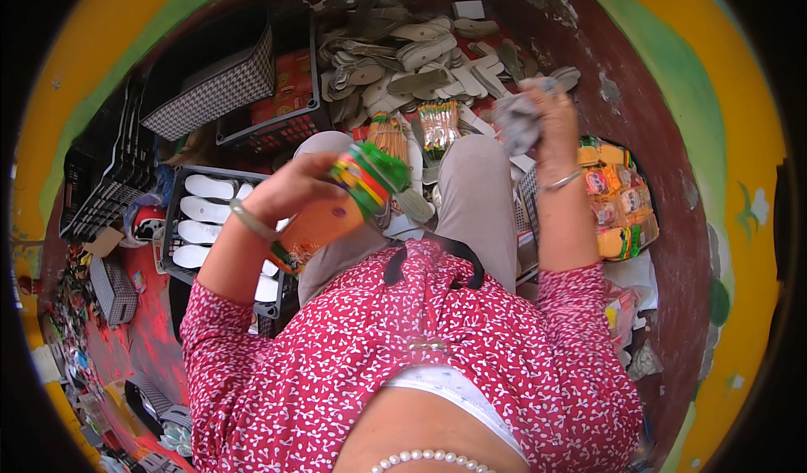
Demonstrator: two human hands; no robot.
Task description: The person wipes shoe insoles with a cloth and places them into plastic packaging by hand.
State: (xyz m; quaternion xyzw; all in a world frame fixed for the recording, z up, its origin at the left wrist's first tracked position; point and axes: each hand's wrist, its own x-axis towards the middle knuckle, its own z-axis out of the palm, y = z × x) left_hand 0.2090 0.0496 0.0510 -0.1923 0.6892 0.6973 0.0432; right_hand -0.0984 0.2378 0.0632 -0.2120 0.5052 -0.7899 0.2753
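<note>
My left hand [296, 189] is closed round a flat plastic packet [328, 223] with an orange body and a green, yellow and red printed end. It holds the packet tilted above my left knee. Raised out to the right, my right hand [556, 124] grips a crumpled grey cloth [516, 123], slightly blurred. Between my knees stand two bundles of thin sticks with coloured tops, a left bundle [387, 137] and a right bundle [438, 127]. Beyond them lies a heap of white and grey shoe insoles [429, 53].
On the left, a black crate [176, 221] holds rows of white insoles. A houndstooth basket [214, 86] sits behind it, beside a dark crate [277, 120]. Orange and yellow packets [618, 191] fill a container at right. A dark red wall [672, 154] curves round the right side.
</note>
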